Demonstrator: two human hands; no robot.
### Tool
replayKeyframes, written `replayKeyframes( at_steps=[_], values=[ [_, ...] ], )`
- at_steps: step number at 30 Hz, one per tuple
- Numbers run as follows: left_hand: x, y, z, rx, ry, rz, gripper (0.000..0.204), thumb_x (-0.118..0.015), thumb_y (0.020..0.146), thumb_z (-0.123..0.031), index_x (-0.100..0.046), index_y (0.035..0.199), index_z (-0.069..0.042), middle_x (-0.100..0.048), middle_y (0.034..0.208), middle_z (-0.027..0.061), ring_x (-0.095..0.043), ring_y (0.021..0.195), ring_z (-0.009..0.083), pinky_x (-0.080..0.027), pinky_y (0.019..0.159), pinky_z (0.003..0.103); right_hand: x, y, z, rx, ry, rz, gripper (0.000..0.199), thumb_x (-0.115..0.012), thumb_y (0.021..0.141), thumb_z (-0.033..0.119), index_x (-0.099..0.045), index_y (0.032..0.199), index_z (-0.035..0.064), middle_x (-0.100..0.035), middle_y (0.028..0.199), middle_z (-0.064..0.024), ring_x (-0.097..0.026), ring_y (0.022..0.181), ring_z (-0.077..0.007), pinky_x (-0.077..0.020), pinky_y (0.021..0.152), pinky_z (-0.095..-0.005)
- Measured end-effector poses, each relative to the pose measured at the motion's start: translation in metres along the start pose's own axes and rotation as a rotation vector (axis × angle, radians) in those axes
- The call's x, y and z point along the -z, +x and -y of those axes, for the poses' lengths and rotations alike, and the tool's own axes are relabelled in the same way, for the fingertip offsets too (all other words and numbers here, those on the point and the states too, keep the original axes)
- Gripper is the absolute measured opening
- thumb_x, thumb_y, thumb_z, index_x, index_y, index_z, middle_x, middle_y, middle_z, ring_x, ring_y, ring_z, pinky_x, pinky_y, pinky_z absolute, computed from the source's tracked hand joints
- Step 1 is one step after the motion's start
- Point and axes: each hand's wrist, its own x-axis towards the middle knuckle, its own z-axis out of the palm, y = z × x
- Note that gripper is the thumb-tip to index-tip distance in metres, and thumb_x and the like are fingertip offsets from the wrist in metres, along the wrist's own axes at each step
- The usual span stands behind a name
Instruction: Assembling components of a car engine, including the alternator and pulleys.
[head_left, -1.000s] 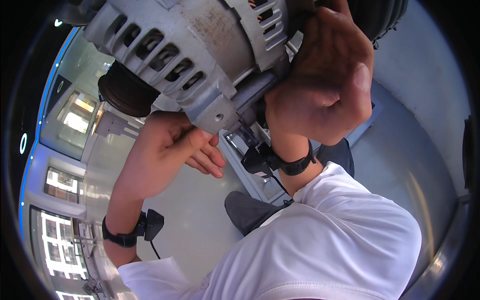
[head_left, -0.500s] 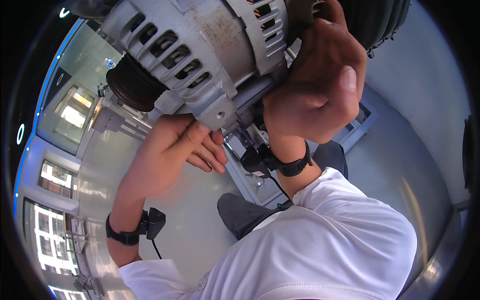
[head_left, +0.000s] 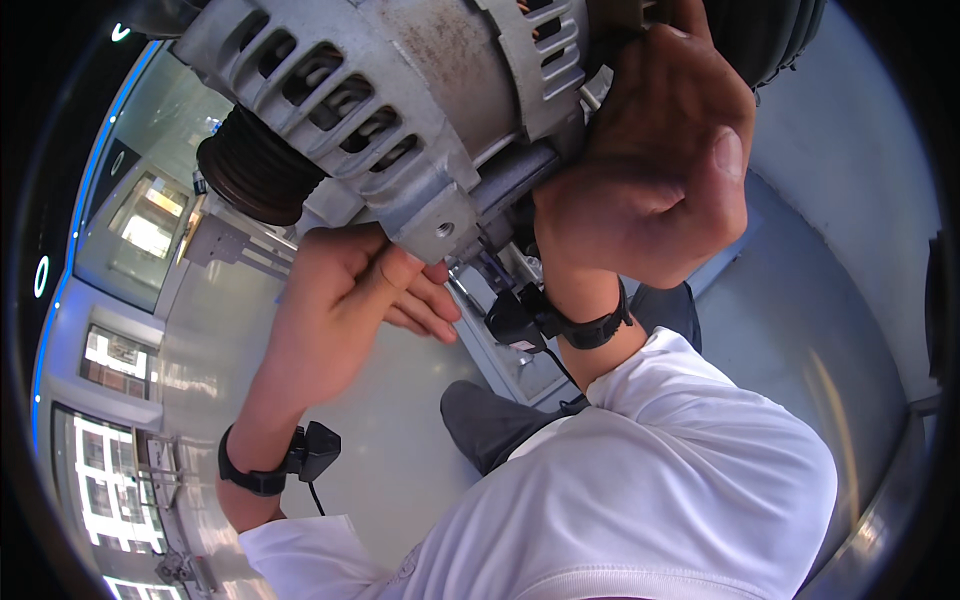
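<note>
A grey metal alternator fills the top of the view, with slotted vents and a brownish stain on its body. Its dark ribbed pulley points left. My left hand pinches the alternator's lower mounting lug from below, thumb pressed at the lug's edge; its other fingers extend partly behind. A threaded hole shows in the lug. At the alternator's right rear end, my right hand reaches up with its fingers bent around the housing. Its fingertips are mostly hidden there.
A large black ribbed round part sits just right of my right hand. Below the alternator stands a light metal frame. Black straps with small devices are on both wrists, with cables hanging. Windows line the left side.
The alternator appears slightly further left and up in the view. My right hand sits a little further right. My left hand keeps its hold on the lug, nearly unchanged.
</note>
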Motion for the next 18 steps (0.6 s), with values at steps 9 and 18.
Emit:
replayKeyframes(
  at_steps=[9,18],
  values=[
    [0.006,0.003,-0.011,0.075,-0.168,0.181,0.029,-0.051,0.101,-0.022,-0.061,0.093,0.005,-0.071,0.081,0.0136,-0.073,0.075,0.0207,-0.057,0.064,0.030,-0.004,-0.002,0.000,-0.008,0.011,0.004,0.056,-0.033,0.088,0.035,-0.056,0.117,-0.0076,-0.051,0.128,-0.0364,-0.052,0.120,-0.0431,-0.0418,0.103,-0.0478],
    [0.003,0.000,-0.016,-0.187,0.437,0.081,0.022,-0.060,0.093,-0.013,-0.058,0.094,0.009,-0.068,0.080,0.0174,-0.072,0.072,0.0236,-0.057,0.061,0.029,-0.013,0.003,0.004,-0.025,0.099,-0.030,0.056,-0.032,0.088,0.035,-0.055,0.118,-0.0071,-0.050,0.128,-0.0368,-0.051,0.121,-0.0438,-0.0416,0.104,-0.0486]
  ],
)
